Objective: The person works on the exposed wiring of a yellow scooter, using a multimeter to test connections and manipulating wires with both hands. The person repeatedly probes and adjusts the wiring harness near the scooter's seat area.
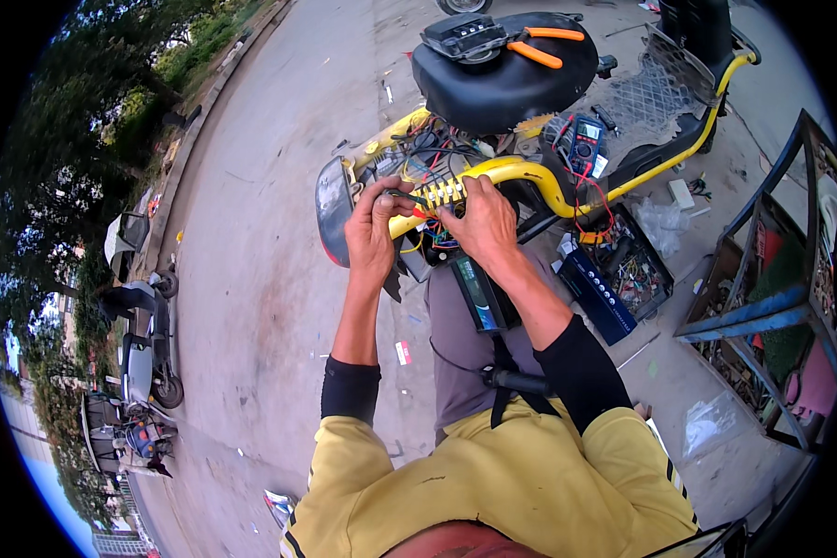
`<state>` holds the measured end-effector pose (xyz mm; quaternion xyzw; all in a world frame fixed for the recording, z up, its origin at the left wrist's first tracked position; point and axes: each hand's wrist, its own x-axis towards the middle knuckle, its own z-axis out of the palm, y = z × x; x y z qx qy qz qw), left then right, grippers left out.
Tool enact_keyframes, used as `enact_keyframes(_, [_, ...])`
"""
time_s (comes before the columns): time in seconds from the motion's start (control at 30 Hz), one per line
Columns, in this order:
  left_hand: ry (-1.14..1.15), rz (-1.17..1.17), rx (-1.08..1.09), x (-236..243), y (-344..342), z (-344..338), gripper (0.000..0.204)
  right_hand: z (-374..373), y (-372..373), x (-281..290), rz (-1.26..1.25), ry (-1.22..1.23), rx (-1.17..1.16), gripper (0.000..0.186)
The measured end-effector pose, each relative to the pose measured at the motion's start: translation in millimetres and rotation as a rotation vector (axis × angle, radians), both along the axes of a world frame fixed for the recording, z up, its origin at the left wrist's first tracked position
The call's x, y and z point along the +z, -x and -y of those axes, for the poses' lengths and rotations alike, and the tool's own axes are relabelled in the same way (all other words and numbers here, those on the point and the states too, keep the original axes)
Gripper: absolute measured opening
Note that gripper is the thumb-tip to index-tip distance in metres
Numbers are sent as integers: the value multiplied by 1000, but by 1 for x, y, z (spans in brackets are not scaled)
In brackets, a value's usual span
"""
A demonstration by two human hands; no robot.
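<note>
Wiring (pixel 434 197) at the rear of a yellow scooter frame (pixel 521 173) is being worked on. The left hand (pixel 374 228) is closed around a thin dark tool (pixel 405 196); the right hand (pixel 479 219) is pinched on the wires. A multimeter (pixel 586 142) is set just beside them.

Outdoor concrete pavement (pixel 279 279) in daylight, trees (pixel 56 139) and parked scooters (pixel 144 344) alongside.

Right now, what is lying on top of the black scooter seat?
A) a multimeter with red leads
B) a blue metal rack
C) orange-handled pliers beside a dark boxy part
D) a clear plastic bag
C: the orange-handled pliers lie on the black scooter seat next to a dark boxy part, while the multimeter sits lower, on the footboard side of the yellow frame.
</note>
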<state>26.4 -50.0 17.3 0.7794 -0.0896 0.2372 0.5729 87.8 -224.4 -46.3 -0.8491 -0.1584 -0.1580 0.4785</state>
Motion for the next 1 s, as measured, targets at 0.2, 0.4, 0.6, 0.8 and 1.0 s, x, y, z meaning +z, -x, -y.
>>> enact_keyframes(0.2, [-57,15,59,0,1,10,30,-2,1,2,-11,57,-11,64])
enact_keyframes(0.4, [-32,-5,85,-1,7,8,31,-5,8,10,-40,112,-50,68])
enact_keyframes(0.6, [27,-4,80,0,7,11,32,-10,7,15,-83,187,-81,66])
enact_keyframes(0.8, [13,-25,65,-1,7,19,33,-12,6,16,-74,246,-107,67])
enact_keyframes(1.0, [-105,-15,-4,2,8,13,32,-16,7,16,-37,277,-124,70])
